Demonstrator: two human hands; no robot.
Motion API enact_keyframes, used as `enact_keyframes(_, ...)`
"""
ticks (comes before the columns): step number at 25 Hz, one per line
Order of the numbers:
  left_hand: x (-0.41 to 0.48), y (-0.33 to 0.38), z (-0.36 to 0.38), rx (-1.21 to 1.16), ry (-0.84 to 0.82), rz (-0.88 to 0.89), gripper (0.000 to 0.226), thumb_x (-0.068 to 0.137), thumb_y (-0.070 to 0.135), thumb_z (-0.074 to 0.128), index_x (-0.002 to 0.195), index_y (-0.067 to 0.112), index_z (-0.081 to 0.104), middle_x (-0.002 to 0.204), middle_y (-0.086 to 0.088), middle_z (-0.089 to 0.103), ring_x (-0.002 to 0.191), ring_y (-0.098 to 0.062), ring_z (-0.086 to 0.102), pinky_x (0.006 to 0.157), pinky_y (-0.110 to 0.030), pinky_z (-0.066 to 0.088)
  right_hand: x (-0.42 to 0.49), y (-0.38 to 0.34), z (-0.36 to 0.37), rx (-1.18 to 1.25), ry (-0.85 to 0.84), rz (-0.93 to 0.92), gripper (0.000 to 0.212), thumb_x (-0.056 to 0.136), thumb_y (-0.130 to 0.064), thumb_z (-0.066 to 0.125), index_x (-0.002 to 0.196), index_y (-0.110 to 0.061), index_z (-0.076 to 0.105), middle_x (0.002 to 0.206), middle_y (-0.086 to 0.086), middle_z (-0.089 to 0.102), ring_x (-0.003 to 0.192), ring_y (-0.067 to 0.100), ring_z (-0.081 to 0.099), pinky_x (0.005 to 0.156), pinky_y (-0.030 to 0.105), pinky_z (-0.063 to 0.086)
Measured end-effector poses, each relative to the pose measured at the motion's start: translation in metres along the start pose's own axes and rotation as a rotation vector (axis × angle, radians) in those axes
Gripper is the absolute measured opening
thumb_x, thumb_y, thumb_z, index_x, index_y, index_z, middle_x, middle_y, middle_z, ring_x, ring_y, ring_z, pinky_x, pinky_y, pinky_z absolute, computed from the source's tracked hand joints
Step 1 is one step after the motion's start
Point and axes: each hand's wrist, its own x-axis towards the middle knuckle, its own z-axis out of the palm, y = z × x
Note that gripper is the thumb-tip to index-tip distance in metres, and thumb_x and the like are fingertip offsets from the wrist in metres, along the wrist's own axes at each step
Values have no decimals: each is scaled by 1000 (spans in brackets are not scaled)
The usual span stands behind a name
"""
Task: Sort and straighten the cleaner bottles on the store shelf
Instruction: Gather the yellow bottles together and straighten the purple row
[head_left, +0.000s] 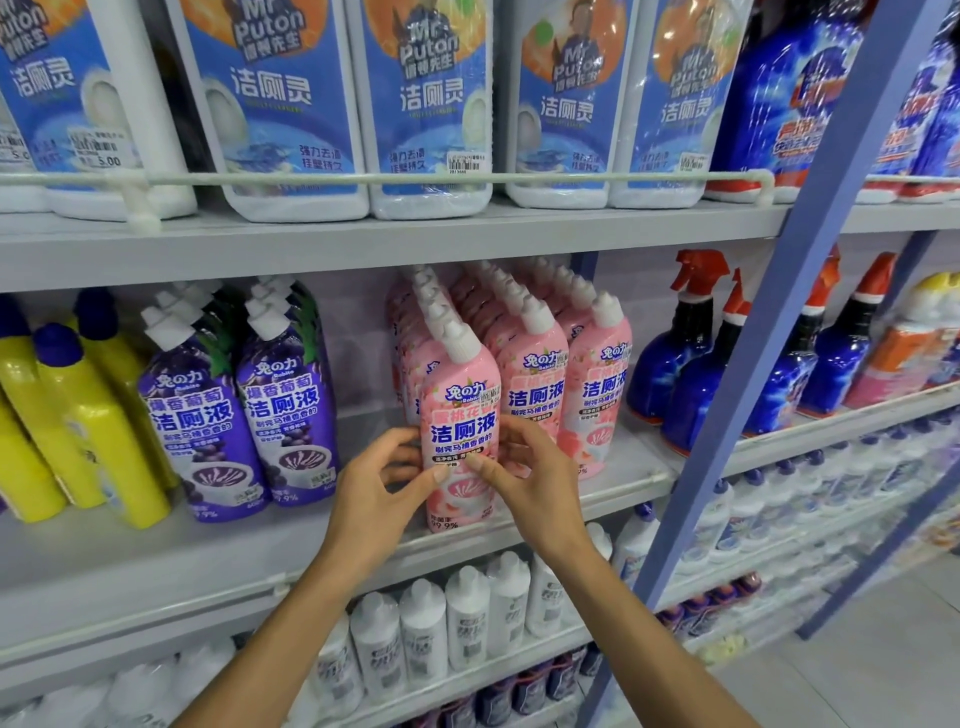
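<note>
A pink cleaner bottle (460, 415) with a white cap stands upright at the front of the middle shelf (156, 561). My left hand (379, 493) grips its left side and my right hand (524, 478) grips its right side, with the thumbs on the label. Behind and to its right stand rows of the same pink bottles (561, 374). Two rows of purple cleaner bottles (244, 410) stand to the left, with a gap of bare shelf between them and the pink ones.
Yellow bottles (78, 421) with blue caps lean at the far left. Blue spray bottles (691, 358) stand to the right by a blue upright post (737, 395). Large white-and-blue jugs (426, 114) fill the top shelf behind a rail. White bottles (467, 618) line the shelf below.
</note>
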Motion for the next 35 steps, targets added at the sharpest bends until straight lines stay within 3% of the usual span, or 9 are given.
enact_keyframes(8, 1, -2, -2, 0, -11, 0, 39, 80, 29, 83, 115, 25, 68, 102, 2, 77, 92, -18, 75, 85, -44, 62, -2, -1, 0, -9, 9, 2, 48, 82, -21, 85, 125, -12, 64, 111, -11, 75, 97, 0, 71, 81, 15, 54)
enact_keyframes(12, -2, 0, -15, 13, -89, -14, 45, 84, 19, 82, 125, 19, 64, 107, -1, 75, 95, -15, 75, 89, -45, 61, -11, -18, -2, -111, -30, 9, 50, 86, -27, 82, 130, -14, 62, 116, -16, 71, 102, -4, 68, 83, 11, 52)
enact_keyframes(16, -15, 7, -59, 20, -181, -12, 58, 84, 18, 83, 136, 22, 57, 121, -2, 69, 109, -15, 69, 96, -43, 58, -38, -39, -6, -281, -27, 14, 54, 87, -46, 78, 134, -27, 58, 128, -14, 66, 111, 4, 66, 94, 33, 58)
enact_keyframes(18, -27, 9, -95, 23, -199, -2, 64, 81, 22, 85, 137, 27, 55, 125, 1, 67, 115, -13, 66, 99, -37, 56, -56, -54, 4, -286, -37, 39, 66, 84, -51, 78, 141, -30, 53, 133, -13, 63, 115, 5, 63, 94, 37, 58)
enact_keyframes(24, -67, 11, -220, -1, -45, 9, 74, 66, 23, 85, 133, 24, 55, 123, -5, 66, 114, -15, 64, 90, -23, 56, -74, -106, 89, -253, -208, -15, 76, 83, -47, 79, 150, -35, 45, 145, -18, 54, 127, -10, 51, 101, 24, 52)
enact_keyframes(26, -84, 6, -263, 15, 19, -1, 75, 64, 28, 84, 133, 25, 54, 124, -4, 66, 113, -12, 64, 86, -21, 56, -70, -118, 130, -226, -289, -38, 73, 86, -44, 79, 150, -38, 45, 148, -21, 52, 129, -7, 51, 99, 31, 56)
enact_keyframes(29, -104, 2, -322, 71, 112, -10, 77, 61, 40, 87, 132, 29, 58, 125, 0, 67, 115, -12, 64, 92, -28, 54, -66, -128, 190, -201, -346, -75, 73, 84, -50, 78, 149, -39, 47, 144, -21, 54, 126, 0, 56, 95, 36, 58)
enact_keyframes(31, -109, 1, -350, 93, 165, -24, 74, 62, 42, 86, 130, 28, 60, 125, 1, 67, 115, -13, 65, 93, -29, 53, -62, -136, 226, -200, -369, -109, 78, 81, -55, 78, 150, -36, 48, 143, -21, 55, 125, 2, 58, 95, 32, 57)
enact_keyframes(35, -97, -1, -380, 112, 256, -28, 72, 63, 46, 87, 128, 29, 60, 123, 6, 67, 112, -11, 66, 89, -22, 53, -40, -152, 280, -189, -428, -188, 72, 86, -37, 81, 148, -22, 48, 137, -23, 55, 115, -15, 56, 97, 17, 52)
